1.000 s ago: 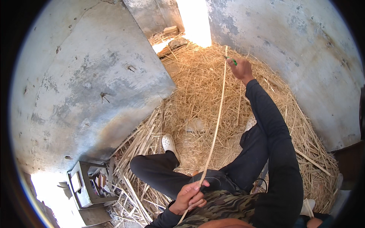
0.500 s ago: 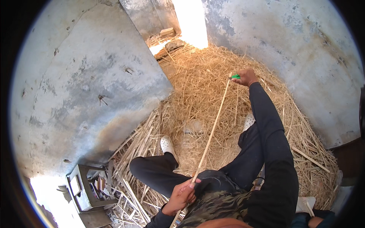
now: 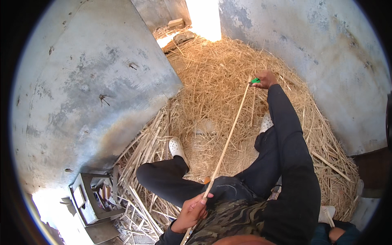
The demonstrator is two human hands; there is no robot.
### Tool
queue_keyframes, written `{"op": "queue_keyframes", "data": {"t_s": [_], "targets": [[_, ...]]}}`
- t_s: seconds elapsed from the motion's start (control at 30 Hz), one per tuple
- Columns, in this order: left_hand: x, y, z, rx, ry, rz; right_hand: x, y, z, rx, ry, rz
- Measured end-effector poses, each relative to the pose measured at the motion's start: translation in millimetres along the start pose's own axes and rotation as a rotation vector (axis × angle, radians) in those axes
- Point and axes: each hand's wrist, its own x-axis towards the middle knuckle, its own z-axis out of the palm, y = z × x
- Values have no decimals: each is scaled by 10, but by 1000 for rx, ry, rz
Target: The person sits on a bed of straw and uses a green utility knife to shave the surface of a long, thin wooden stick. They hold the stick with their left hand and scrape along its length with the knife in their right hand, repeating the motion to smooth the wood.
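Note:
A long, thin, pale strip [image 3: 229, 141], like split bamboo or cane, slants from my lap up to the far right. My left hand [image 3: 193, 212] is closed around its near part, and its tail runs on below toward the lower edge. At the far end, my right hand [image 3: 266, 79] on an outstretched arm grips a small green-handled knife [image 3: 255, 81]. The knife's dark tip meets the strip's far end. Most of the blade is too small or hidden to make out.
Straw-like shavings [image 3: 216, 85] cover the floor ahead, with loose strips [image 3: 141, 151] piled left and right. Worn plaster walls [image 3: 102, 65] close in on both sides. A battered open box [image 3: 96, 200] stands at lower left. Another person's dark sleeve [image 3: 349, 234] shows at lower right.
My right hand has turned slightly, so the green handle tilts differently at the strip's end. My left hand keeps its hold. The whole view has shifted a little.

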Motion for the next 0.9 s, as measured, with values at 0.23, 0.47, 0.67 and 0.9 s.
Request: {"op": "queue_keyframes", "data": {"t_s": [0.23,0.47,0.67,0.9], "targets": [[1,18,58,-5,34,-12,-33,-28,10,28,-2,8],[-38,67,-22,-3,64,-31,63,-56,35,-5,19,-67],[-2,-2,22,-14,79,55,536,-283,-161,135,-126,136],[-14,-12,140,-64,82,86,852,-882,-496,37,-48,416]]}}
